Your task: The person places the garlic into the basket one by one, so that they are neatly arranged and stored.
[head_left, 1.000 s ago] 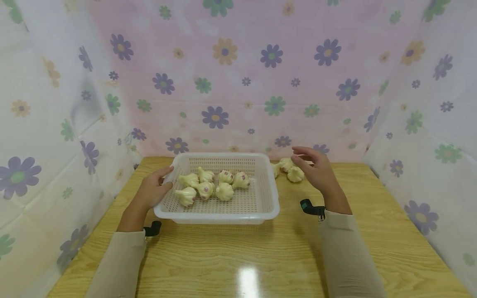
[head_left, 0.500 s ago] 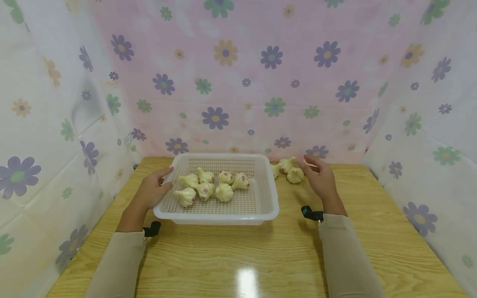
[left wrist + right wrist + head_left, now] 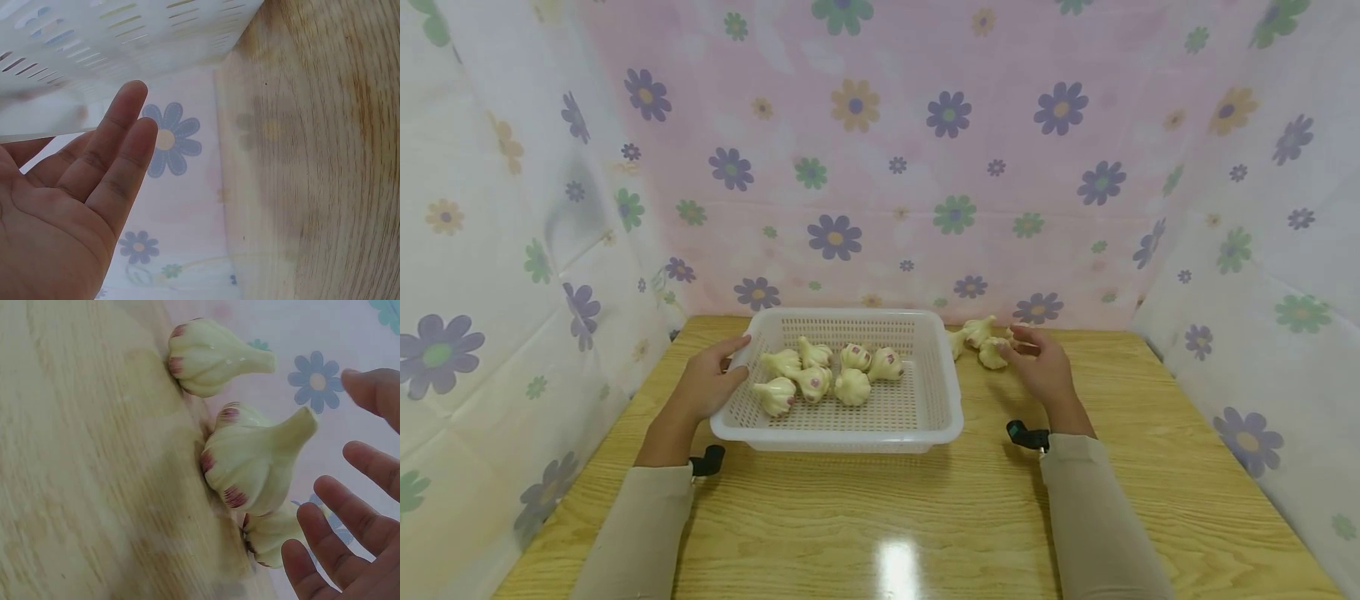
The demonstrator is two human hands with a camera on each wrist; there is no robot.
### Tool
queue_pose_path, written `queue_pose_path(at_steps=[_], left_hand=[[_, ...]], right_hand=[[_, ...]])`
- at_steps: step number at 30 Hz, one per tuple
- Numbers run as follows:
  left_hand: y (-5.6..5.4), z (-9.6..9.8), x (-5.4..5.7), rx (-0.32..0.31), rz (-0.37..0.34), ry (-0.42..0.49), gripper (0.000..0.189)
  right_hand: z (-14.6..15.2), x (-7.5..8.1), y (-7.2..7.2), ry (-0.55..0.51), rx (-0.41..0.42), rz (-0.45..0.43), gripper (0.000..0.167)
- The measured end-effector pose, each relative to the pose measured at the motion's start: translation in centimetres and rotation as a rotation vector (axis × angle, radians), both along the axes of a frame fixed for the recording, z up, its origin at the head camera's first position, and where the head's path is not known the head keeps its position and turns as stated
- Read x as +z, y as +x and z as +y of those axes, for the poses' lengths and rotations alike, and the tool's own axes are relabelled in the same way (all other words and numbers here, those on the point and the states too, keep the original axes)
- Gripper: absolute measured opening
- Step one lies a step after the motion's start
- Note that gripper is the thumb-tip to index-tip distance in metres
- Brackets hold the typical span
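Observation:
A white plastic basket (image 3: 835,434) stands on the table, with several garlic bulbs (image 3: 852,387) lying in its left and middle part. My left hand (image 3: 709,382) holds the basket's left rim. In the left wrist view, fingers (image 3: 122,169) of that hand extend along the outside of the basket wall. To the right of the basket, my right hand (image 3: 1043,367) reaches with spread fingers to a loose garlic bulb (image 3: 992,352). The right wrist view shows the nearest garlic bulb (image 3: 256,465) just beyond the fingertips, with nothing held.
Another garlic bulb (image 3: 977,332) lies at the back of the table, beside the basket's right rim. The wooden table (image 3: 820,525) ends at a flower-patterned cloth (image 3: 880,192) behind, and similar cloth hangs on both sides.
My right hand has come down and a little to the right, then lowered its fingers beside the loose garlic bulbs. The left hand and the basket have stayed put.

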State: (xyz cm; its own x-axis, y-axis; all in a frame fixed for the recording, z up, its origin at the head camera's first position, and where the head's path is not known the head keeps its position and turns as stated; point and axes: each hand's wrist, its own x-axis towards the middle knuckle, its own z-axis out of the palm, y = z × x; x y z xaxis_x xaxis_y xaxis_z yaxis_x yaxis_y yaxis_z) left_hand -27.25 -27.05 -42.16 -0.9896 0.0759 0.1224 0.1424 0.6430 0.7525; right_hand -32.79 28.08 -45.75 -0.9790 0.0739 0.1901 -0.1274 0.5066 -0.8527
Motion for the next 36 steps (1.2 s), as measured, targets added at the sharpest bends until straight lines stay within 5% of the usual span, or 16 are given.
queue_pose_path(at_steps=[11, 36], left_hand=[[0.3, -0.3, 0.0, 0.003, -0.004, -0.014, 0.063], [0.2, 0.1, 0.2, -0.006, 0.000, 0.022, 0.062]], right_hand=[[-0.7, -1.1, -0.4, 0.059, 0.033, -0.028, 0.070], [-0.8, -2.4, -0.7, 0.266, -0.035, 0.027, 0.061]])
